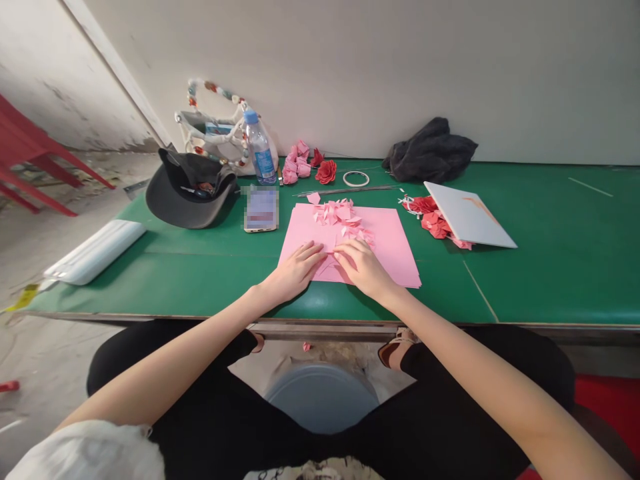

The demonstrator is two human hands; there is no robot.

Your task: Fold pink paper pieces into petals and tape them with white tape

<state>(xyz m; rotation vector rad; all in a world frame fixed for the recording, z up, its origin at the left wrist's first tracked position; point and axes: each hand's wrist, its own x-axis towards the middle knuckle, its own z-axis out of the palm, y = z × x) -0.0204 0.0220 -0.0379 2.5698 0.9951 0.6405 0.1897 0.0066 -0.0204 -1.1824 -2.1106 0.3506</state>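
Near the centre of the frame, the left hand [300,269] and the right hand [363,267] lie close together on a stack of pink paper [393,243], fingertips meeting over a small pink piece [327,268]. Whether either pinches it, I cannot tell, because the fingers hide much of it. The stack sits at mid-counter, bearing loose folded pieces [334,212] along its upper half and just beyond the right hand.

A forward nudge of that hand could crush or scatter the nearest folds; pressing unevenly might set a crease askew, and dragging the palms could slide the unevenly stacked sheets. At right, a white board [465,213] rests tilted on red paper flowers [435,223], so its weight may flatten them.

As for writing, the bottle [261,157] at upper left wears a blue label, too small to read; the phone [262,207] beside it shows a blurred screen.
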